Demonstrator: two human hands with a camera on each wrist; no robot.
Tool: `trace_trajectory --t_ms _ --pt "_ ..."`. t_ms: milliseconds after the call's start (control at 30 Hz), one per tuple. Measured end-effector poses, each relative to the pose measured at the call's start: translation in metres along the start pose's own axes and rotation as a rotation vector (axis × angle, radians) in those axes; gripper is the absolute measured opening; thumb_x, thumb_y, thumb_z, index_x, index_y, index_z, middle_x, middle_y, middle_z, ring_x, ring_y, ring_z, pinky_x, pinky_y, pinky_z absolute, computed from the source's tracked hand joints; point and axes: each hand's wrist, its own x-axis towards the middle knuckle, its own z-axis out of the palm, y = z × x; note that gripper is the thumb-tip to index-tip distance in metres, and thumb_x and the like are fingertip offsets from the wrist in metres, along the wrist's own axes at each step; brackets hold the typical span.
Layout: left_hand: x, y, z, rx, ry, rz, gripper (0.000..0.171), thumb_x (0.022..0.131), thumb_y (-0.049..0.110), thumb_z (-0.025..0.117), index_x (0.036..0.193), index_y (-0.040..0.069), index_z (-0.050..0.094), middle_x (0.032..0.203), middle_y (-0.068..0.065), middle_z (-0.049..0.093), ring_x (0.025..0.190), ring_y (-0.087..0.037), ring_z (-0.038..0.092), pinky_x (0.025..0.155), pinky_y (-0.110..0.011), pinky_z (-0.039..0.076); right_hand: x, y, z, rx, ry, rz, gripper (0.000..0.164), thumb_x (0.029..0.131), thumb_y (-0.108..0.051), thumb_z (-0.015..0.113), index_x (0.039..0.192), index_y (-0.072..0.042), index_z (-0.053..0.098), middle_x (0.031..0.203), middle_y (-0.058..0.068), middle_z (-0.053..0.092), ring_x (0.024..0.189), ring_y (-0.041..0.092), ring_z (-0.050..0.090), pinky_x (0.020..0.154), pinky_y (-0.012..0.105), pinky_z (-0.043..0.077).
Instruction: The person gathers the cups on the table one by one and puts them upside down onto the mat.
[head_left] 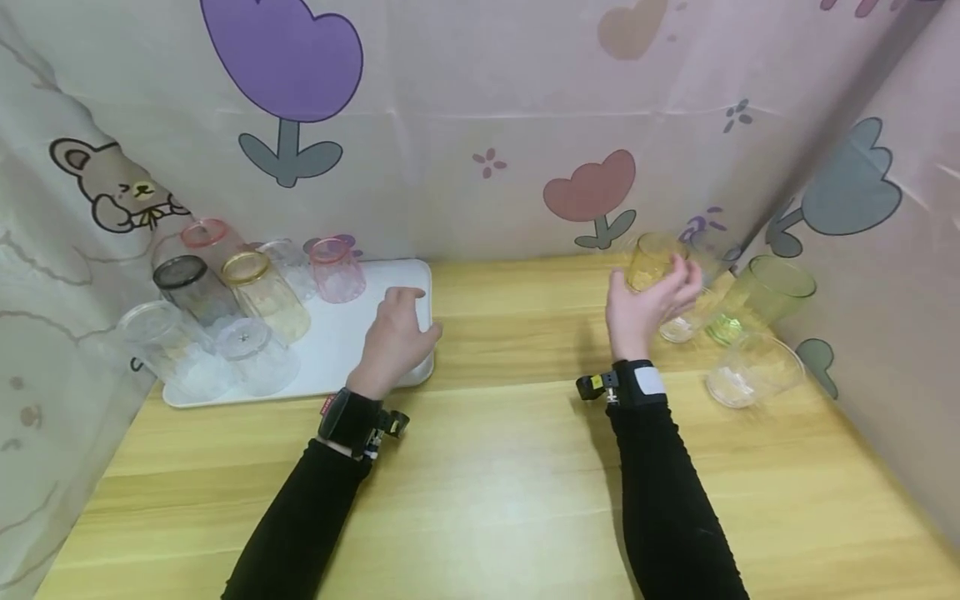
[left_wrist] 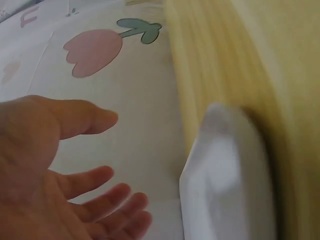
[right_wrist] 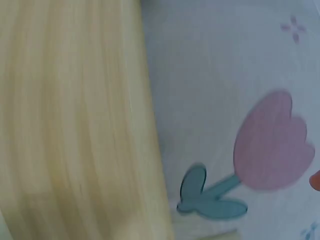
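My left hand [head_left: 395, 337] hovers over the right end of the white tray [head_left: 337, 342], fingers loosely bent and thumb apart. In the left wrist view nothing lies between the thumb and fingers [left_wrist: 117, 197]. My right hand [head_left: 648, 307] is raised in front of an amber glass [head_left: 652, 254], its fingers bent and overlapping the glass in the head view. Just behind that hand stand a clear glass [head_left: 678, 327] and a green glass [head_left: 765, 296]. Only a fingertip [right_wrist: 315, 181] shows in the right wrist view.
On the tray stand several glasses, among them a pink glass [head_left: 339, 275], a yellow glass [head_left: 268, 298], a grey glass [head_left: 198, 293] and a clear ribbed glass [head_left: 258, 358]. Another clear glass [head_left: 750, 375] sits at the right. Printed curtains [head_left: 465, 200] border the wooden table [head_left: 495, 475].
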Motion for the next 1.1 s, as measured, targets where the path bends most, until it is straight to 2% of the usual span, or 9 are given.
trace_trajectory --t_ms 100,200,300,400,533,700,933,1100 --pt "-0.003 0.0 0.004 0.05 -0.061 0.006 0.066 0.088 0.035 0.065 0.141 0.003 0.044 0.144 -0.02 0.042 0.126 -0.039 0.048 0.096 -0.052 0.051 0.011 0.006 -0.005 -0.061 0.084 0.076 0.083 0.08 -0.023 0.072 0.149 -0.031 0.026 0.161 -0.011 0.002 0.149 0.008 0.004 0.124 0.033 0.009" --pt "-0.004 0.003 0.011 0.107 -0.131 0.013 0.071 0.086 0.039 0.067 0.142 0.003 0.043 0.143 -0.02 0.044 0.127 -0.039 0.048 0.1 -0.052 0.049 0.019 0.017 -0.013 -0.104 0.134 0.131 0.094 0.08 -0.027 0.073 0.153 -0.035 0.014 0.162 -0.011 -0.004 0.15 0.008 -0.001 0.123 0.027 0.007" --pt "-0.005 0.002 0.019 0.166 -0.194 0.006 0.076 0.085 0.041 0.068 0.144 0.001 0.041 0.143 -0.02 0.044 0.128 -0.039 0.047 0.101 -0.052 0.048 0.025 0.025 -0.017 -0.109 0.142 0.16 0.102 0.08 -0.03 0.074 0.155 -0.034 0.005 0.162 -0.009 -0.007 0.15 0.008 -0.003 0.121 0.021 0.008" --pt "-0.007 0.0 0.024 0.221 -0.23 -0.002 0.072 0.085 0.036 0.069 0.141 -0.001 0.043 0.139 -0.021 0.047 0.126 -0.038 0.047 0.098 -0.053 0.05 0.028 0.029 -0.018 -0.091 0.129 0.195 0.108 0.079 -0.032 0.077 0.155 -0.031 0.0 0.163 -0.007 -0.011 0.15 0.008 -0.006 0.121 0.019 0.006" --pt "-0.008 -0.003 0.024 0.255 -0.242 -0.004 0.058 0.084 0.024 0.067 0.132 -0.002 0.05 0.128 -0.019 0.052 0.117 -0.035 0.05 0.089 -0.052 0.053 0.032 0.034 -0.019 -0.069 0.103 0.242 0.113 0.079 -0.033 0.078 0.156 -0.03 -0.006 0.163 -0.006 -0.014 0.151 0.01 -0.008 0.123 0.023 0.002" --pt "-0.007 -0.002 0.018 0.263 -0.25 0.006 0.056 0.082 0.015 0.064 0.134 -0.001 0.051 0.127 -0.017 0.053 0.115 -0.034 0.051 0.086 -0.051 0.054 0.037 0.04 -0.02 -0.043 0.086 0.284 0.113 0.082 -0.033 0.075 0.155 -0.028 -0.011 0.163 -0.004 -0.013 0.152 0.01 -0.008 0.124 0.023 -0.001" --pt "-0.008 -0.003 0.017 0.27 -0.254 0.0 0.059 0.082 0.015 0.064 0.137 0.0 0.05 0.13 -0.017 0.054 0.119 -0.035 0.051 0.088 -0.051 0.054 0.037 0.043 -0.022 0.049 0.013 0.405 0.116 0.085 -0.03 0.073 0.153 -0.029 -0.021 0.164 0.001 -0.02 0.153 0.017 -0.014 0.126 0.032 -0.003" --pt "-0.008 -0.004 0.02 0.272 -0.252 0.0 0.057 0.082 0.015 0.064 0.136 0.0 0.051 0.128 -0.016 0.054 0.119 -0.035 0.051 0.089 -0.052 0.054 0.036 0.046 -0.026 0.107 -0.011 0.513 0.114 0.088 -0.027 0.07 0.153 -0.031 -0.023 0.164 -0.005 -0.021 0.153 0.017 -0.015 0.126 0.032 -0.003"
